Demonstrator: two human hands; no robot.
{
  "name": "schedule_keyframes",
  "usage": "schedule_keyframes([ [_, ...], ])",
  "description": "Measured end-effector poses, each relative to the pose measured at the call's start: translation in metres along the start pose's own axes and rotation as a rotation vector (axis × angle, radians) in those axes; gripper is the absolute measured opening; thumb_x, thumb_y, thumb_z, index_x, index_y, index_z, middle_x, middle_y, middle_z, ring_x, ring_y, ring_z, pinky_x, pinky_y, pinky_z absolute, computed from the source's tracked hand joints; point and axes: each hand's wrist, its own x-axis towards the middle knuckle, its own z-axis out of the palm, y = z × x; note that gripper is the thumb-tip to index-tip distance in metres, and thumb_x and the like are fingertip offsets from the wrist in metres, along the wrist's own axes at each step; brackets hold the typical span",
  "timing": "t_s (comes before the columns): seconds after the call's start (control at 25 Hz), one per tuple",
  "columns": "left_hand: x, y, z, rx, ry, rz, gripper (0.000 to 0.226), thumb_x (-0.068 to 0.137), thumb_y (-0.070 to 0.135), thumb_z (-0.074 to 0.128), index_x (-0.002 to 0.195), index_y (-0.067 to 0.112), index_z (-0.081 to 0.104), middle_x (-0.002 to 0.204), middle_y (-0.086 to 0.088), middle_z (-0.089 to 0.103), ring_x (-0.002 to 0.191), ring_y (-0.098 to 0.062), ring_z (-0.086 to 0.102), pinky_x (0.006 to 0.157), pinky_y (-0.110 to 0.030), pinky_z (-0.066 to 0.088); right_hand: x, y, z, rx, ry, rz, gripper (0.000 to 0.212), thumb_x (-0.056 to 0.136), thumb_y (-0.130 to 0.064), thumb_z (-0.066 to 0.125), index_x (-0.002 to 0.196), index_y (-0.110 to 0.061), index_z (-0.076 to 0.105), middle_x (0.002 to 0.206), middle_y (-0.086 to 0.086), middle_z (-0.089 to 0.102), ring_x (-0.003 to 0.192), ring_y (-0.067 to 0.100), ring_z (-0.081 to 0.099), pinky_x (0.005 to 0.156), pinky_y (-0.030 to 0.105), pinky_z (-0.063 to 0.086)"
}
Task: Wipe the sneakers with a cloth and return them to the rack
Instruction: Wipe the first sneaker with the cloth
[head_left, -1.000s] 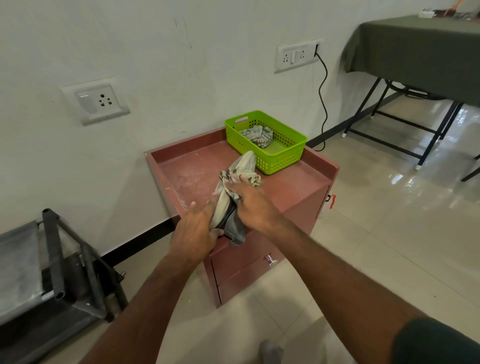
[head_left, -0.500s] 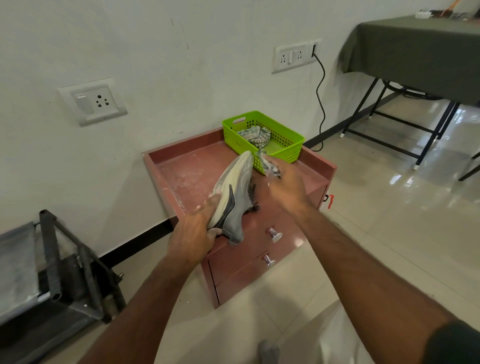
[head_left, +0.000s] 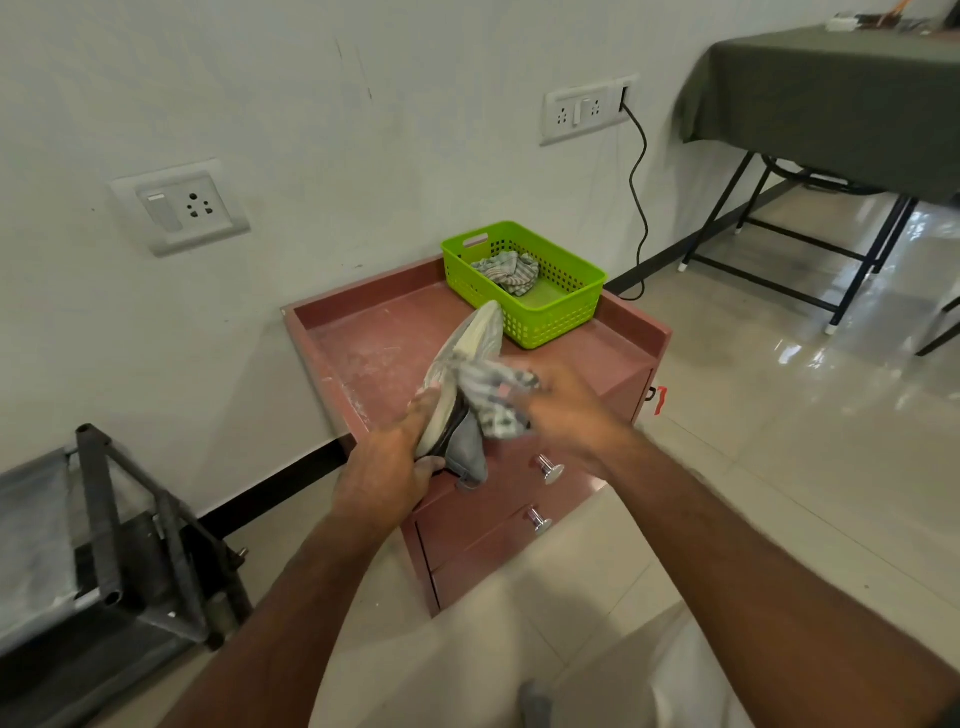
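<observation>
A grey sneaker with a pale sole stands tilted on its heel, toe pointing up, over the front of the red cabinet. My left hand grips it around the heel end. My right hand, blurred by motion, holds a striped cloth against the sneaker's right side. The dark shoe rack stands on the floor at the lower left.
A green plastic basket with another striped cloth sits at the cabinet's back right. Two drawer knobs stick out below my hands. A table with a dark cover stands at the far right; a black cable hangs down the wall.
My right hand, which had swung away to the right with the cloth half a second ago, is back against the sneaker's side. My left hand keeps its hold on the heel.
</observation>
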Motion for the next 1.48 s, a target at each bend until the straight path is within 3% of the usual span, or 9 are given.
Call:
schedule_keyframes([
  [0.16,-0.001,0.009,-0.003,-0.109,0.125,0.022,0.057,0.096,0.042,0.06,0.15,0.031,0.045,0.143,0.0,0.058,0.113,-0.025,0.066,0.095,-0.042,0.054,0.037,0.011,-0.009,-0.365,0.336,-0.117,0.047,0.097,-0.004,0.051,0.14,-0.02,0.055,0.142,-0.001,0.056,0.123,0.012,0.056,0.09,0.012,0.042],
  [0.36,0.006,0.004,0.002,-0.145,0.188,-0.026,0.049,0.096,0.043,0.056,0.143,0.03,0.055,0.11,-0.003,0.076,0.085,-0.019,0.069,0.076,-0.031,0.053,0.03,0.022,0.029,-0.614,-0.017,-0.24,0.041,0.099,-0.007,0.052,0.139,-0.015,0.057,0.152,0.01,0.044,0.144,0.025,0.036,0.117,0.029,0.029],
  [0.52,0.005,0.004,0.002,-0.139,0.19,0.006,0.045,0.099,0.031,0.058,0.143,0.023,0.054,0.101,-0.007,0.077,0.06,-0.01,0.056,0.062,-0.023,0.043,-0.007,0.007,0.012,-0.343,-0.295,0.004,0.043,0.096,-0.003,0.056,0.128,-0.031,0.064,0.13,0.001,0.066,0.119,0.029,0.062,0.097,0.04,0.052],
  [0.6,0.007,0.003,0.001,-0.154,0.196,-0.005,0.046,0.098,0.032,0.06,0.143,0.025,0.054,0.109,-0.008,0.076,0.079,-0.02,0.068,0.071,-0.025,0.047,-0.001,-0.001,-0.002,-0.058,-0.07,0.052,0.04,0.097,-0.002,0.055,0.13,-0.022,0.063,0.119,0.005,0.071,0.103,0.026,0.071,0.081,0.035,0.059],
  [0.72,0.006,0.005,0.004,-0.182,0.205,-0.031,0.047,0.097,0.032,0.061,0.143,0.025,0.054,0.123,-0.004,0.072,0.105,-0.022,0.069,0.091,-0.033,0.053,0.029,0.003,-0.014,-0.314,0.458,-0.113,0.043,0.099,-0.005,0.051,0.138,-0.02,0.057,0.13,-0.004,0.061,0.115,0.016,0.061,0.085,0.015,0.049],
  [0.88,0.005,0.004,0.004,-0.17,0.216,-0.025,0.048,0.097,0.032,0.061,0.143,0.025,0.054,0.126,-0.004,0.071,0.107,-0.022,0.068,0.093,-0.036,0.054,0.033,0.018,0.017,-0.441,0.059,-0.196,0.04,0.101,-0.003,0.048,0.14,-0.009,0.053,0.139,-0.005,0.047,0.134,0.007,0.037,0.096,-0.002,0.025],
  [1.08,0.004,0.006,0.003,-0.145,0.209,-0.039,0.05,0.097,0.029,0.061,0.146,0.025,0.051,0.121,-0.01,0.072,0.095,-0.027,0.069,0.086,-0.035,0.055,0.012,0.005,-0.013,-0.454,-0.321,0.045,0.037,0.098,-0.005,0.055,0.129,-0.022,0.065,0.108,-0.001,0.071,0.088,0.014,0.069,0.082,0.028,0.057],
  [1.28,0.006,0.005,0.0,-0.163,0.196,-0.008,0.053,0.094,0.029,0.066,0.145,0.025,0.052,0.131,-0.004,0.068,0.112,-0.023,0.067,0.095,-0.031,0.051,0.025,0.006,-0.013,-0.389,0.333,-0.183,0.042,0.098,-0.001,0.05,0.135,-0.017,0.059,0.134,-0.003,0.062,0.119,-0.002,0.055,0.108,0.018,0.038],
  [1.48,0.003,-0.004,-0.005,-0.126,0.047,0.035,0.083,0.078,0.023,0.085,0.15,0.027,0.043,0.125,0.001,0.07,0.09,-0.008,0.065,0.078,-0.006,0.04,0.023,0.025,0.035,-0.612,-0.099,-0.234,0.055,0.097,0.005,0.047,0.145,-0.022,0.048,0.159,-0.002,0.033,0.149,0.011,0.021,0.119,0.022,0.018],
])
